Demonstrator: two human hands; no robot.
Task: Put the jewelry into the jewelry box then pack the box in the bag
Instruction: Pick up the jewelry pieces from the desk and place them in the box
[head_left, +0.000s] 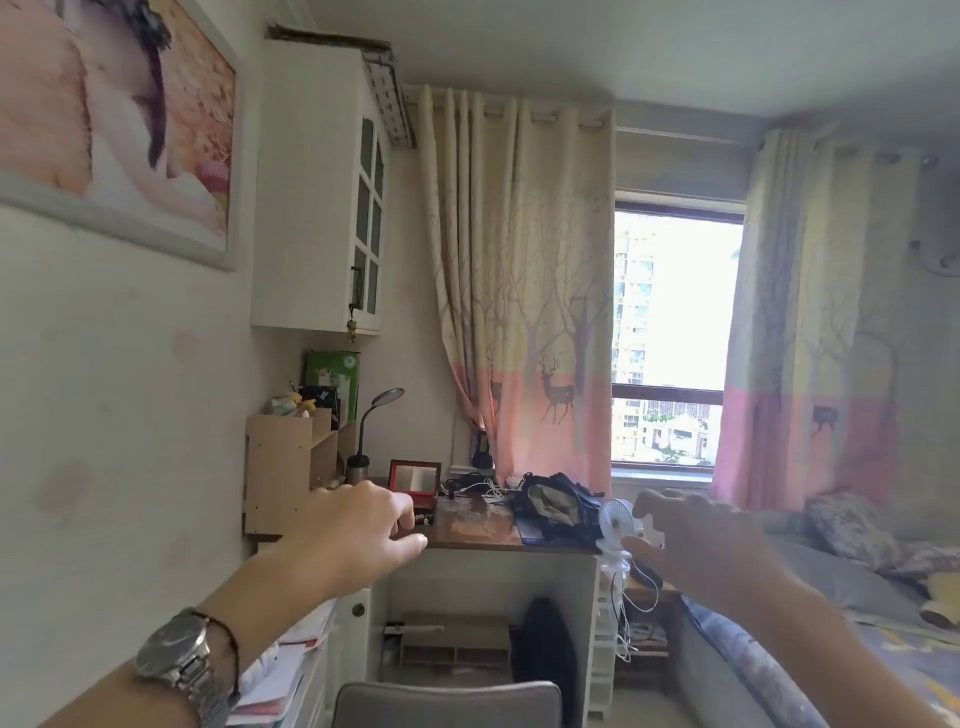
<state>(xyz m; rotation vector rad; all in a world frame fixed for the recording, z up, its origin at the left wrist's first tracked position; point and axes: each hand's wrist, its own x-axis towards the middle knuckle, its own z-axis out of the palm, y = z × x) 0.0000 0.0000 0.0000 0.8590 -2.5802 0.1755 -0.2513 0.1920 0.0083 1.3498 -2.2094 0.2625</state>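
I am holding both hands out in the air in front of me, well short of the counter (483, 538) at the far side of the room. My left hand (353, 530) is hanging with the fingers loosely curled and the thumb sticking out, gripping nothing; a metal watch (182, 662) is sitting on that wrist. My right hand (696, 540) is blurred, its fingers spread open and empty, and it is showing just in front of a small white fan (615, 522) clipped at the counter's right edge. The jewelry box (415, 483) is standing on the far left part of the counter with its red, mirrored lid raised upright; my left fingers are hiding part of its base, so I cannot tell what is lying inside. The dark bag (558, 501) is slumping open on the counter to the right of the box, apart from it, near the curtain (519, 291).
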